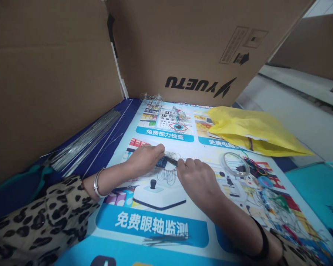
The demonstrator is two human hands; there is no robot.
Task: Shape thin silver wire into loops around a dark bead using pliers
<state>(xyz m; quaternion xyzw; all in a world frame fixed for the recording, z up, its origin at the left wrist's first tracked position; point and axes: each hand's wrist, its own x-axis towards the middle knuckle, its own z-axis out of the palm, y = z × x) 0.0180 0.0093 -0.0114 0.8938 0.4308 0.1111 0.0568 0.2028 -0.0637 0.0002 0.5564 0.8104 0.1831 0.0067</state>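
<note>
My left hand (pixel 145 159) is pinched closed over the poster, its fingertips at the left end of a short dark tool (pixel 170 160). What the left fingers pinch is too small to make out. My right hand (pixel 201 181) is closed around the other end of this tool, which looks like the jaws of small pliers; its handle is hidden in the palm. Looped thin wire (pixel 168 175) hangs and lies beneath both hands. Nearer to me, a small bunch of short dark wires (pixel 165 239) lies on the printed poster (pixel 155 201).
Cardboard panels (pixel 161 44) stand at the back and left. Long silver wires (pixel 86 142) lie at left, near a teal-edged object (pixel 22 184). At right are a yellow bag (pixel 246 127), a clear ring-shaped roll (pixel 224 162), tangled coloured threads (pixel 280 210) and a teal bag (pixel 316 195).
</note>
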